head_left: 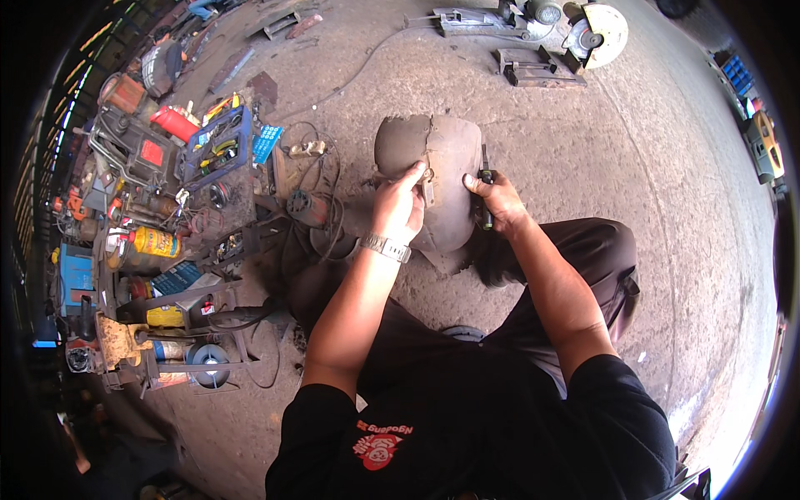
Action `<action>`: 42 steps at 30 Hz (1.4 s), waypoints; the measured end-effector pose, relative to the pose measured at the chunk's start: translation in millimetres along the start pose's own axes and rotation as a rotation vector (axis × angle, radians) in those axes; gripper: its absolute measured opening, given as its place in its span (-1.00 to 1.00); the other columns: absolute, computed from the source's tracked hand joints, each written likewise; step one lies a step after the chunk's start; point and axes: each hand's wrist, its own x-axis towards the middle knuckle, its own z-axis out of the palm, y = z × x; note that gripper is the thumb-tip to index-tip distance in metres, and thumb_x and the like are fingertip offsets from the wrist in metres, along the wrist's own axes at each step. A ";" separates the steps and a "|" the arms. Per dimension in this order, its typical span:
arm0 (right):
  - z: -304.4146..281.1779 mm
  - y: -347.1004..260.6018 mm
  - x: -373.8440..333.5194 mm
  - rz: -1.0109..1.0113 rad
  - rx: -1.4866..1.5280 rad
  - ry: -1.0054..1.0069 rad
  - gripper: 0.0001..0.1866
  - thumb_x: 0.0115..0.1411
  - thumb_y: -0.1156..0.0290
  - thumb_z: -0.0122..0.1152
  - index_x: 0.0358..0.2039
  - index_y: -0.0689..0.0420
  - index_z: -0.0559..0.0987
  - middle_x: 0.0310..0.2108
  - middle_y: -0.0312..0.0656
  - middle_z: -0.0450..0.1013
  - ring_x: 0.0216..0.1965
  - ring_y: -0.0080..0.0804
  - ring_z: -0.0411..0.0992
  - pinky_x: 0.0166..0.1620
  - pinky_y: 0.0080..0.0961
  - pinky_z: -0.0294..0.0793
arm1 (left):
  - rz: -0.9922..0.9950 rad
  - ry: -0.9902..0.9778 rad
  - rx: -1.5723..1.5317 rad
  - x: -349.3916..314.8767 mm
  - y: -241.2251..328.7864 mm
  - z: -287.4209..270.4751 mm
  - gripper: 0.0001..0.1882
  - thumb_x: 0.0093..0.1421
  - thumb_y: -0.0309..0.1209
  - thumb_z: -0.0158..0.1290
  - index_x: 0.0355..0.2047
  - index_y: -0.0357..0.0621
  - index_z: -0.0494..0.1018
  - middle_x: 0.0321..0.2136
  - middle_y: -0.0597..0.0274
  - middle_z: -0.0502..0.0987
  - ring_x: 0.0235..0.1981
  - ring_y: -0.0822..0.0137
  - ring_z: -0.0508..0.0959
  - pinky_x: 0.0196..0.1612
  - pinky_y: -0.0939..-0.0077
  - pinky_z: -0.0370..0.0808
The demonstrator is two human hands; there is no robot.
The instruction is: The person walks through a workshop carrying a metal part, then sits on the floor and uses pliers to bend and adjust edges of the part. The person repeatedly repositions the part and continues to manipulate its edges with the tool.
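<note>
In front of me, between my knees, rests a grey, scuffed, rounded shell-like part point(454, 150) with a rough seam down its middle. A small metal tab point(428, 190) sits on that seam. My left hand point(400, 204), with a watch on its wrist, grips the part's left side, its thumb pressed near the top of the tab. Closed round a screwdriver point(487, 218) with a dark and green handle, my right hand point(502, 200) is at the part's right edge. The screwdriver's shaft points away from me. The undersides of both hands are hidden.
To the left lie crowded tools: a blue tool case point(218, 146), a yellow bottle point(157, 242), a red-and-grey corded power tool point(308, 208) and a blue-centred wheel point(208, 367). A cut-off saw point(593, 37) stands far off. A cable point(367, 71) crosses the concrete floor.
</note>
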 end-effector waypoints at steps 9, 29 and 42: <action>-0.6 11.3 4.0 -0.004 -0.015 0.017 -0.23 0.11 0.23 0.52 0.16 0.37 0.30 -0.12 0.02 0.51 -0.17 -0.18 0.52 -0.23 -0.21 0.58 | 0.012 0.045 -0.016 -0.3 -5.0 0.1 -0.84 0.27 -0.59 0.15 -0.14 -0.23 0.55 -0.15 0.19 0.62 -0.13 0.37 0.61 0.01 0.49 0.55; -3.4 -70.1 0.7 -0.603 -0.513 0.273 -0.25 0.04 0.17 0.56 0.10 0.35 0.41 -0.06 0.05 0.53 -0.03 -0.21 0.49 0.07 -0.32 0.46 | 0.201 -0.044 0.250 -18.4 -6.9 24.5 -0.85 0.18 -0.62 0.23 -0.23 -0.33 0.56 -0.20 0.16 0.63 -0.19 0.39 0.63 -0.09 0.55 0.54; 13.1 -100.1 -13.1 -0.509 -0.754 0.169 -0.23 0.11 0.18 0.50 0.18 0.38 0.36 -0.01 0.10 0.51 0.02 -0.22 0.47 0.12 -0.34 0.41 | 0.224 -0.140 0.364 -28.7 -10.5 34.3 -0.64 0.23 -0.60 0.17 0.04 -0.41 0.45 -0.05 0.08 0.58 -0.04 0.31 0.58 0.08 0.41 0.49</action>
